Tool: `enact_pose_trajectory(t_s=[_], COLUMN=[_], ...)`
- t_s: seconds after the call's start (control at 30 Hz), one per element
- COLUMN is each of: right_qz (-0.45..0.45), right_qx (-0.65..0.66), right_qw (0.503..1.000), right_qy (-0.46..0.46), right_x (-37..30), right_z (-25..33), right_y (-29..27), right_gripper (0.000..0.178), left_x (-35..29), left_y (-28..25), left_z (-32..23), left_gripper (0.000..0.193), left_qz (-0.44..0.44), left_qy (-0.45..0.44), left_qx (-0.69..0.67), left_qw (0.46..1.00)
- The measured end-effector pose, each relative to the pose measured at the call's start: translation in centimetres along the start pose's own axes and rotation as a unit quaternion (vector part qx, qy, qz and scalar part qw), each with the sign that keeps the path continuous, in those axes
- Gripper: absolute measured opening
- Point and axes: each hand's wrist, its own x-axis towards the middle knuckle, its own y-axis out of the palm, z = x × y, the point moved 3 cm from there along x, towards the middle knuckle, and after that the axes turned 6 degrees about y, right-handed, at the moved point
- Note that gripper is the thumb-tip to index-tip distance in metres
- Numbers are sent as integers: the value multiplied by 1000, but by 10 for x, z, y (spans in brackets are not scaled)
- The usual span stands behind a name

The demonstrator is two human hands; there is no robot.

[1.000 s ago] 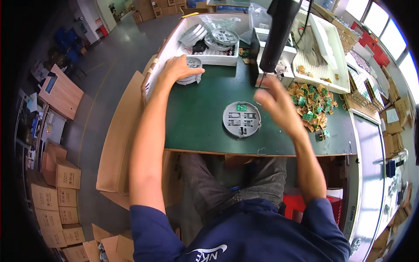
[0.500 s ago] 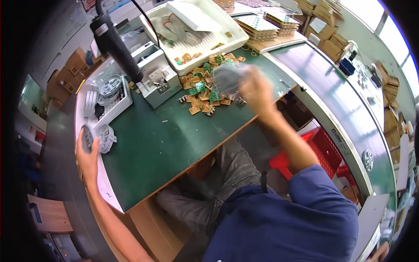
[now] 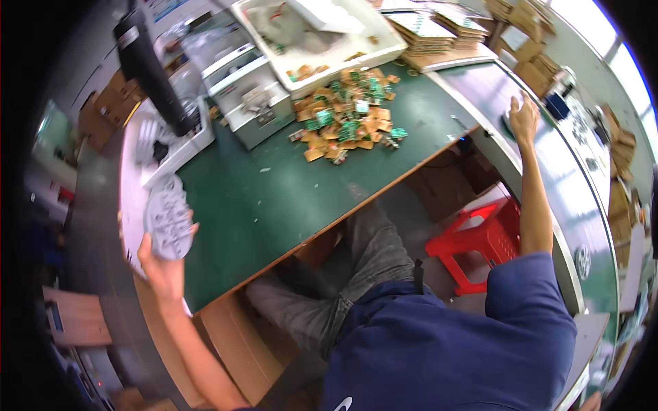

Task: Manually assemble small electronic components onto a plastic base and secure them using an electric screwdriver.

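Clamping a round grey plastic housing [image 3: 168,219] by its edge over the green counter's [image 3: 274,212] left end, the left hand [image 3: 164,275] should spare its face; the right hand [image 3: 524,120], by a dark rounded piece [image 3: 508,126], shows no readable grip.
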Motion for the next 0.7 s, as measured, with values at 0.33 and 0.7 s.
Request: enact_pose_trajectory(t_s=[0.33,0.7], right_qz=[257,162], right_qx=[308,333], right_qw=[849,847], right_qy=[-344,-381], right_x=[-177,-176], right_z=[287,305], right_y=[-63,-78], right_gripper=[38,17], left_x=[-13,-28], left_y=[86,64], left_z=[43,40], left_gripper=[84,85], left_qz=[9,-33], left_qy=[-71,-45], left_qx=[-406,-370], left_qw=[911,927])
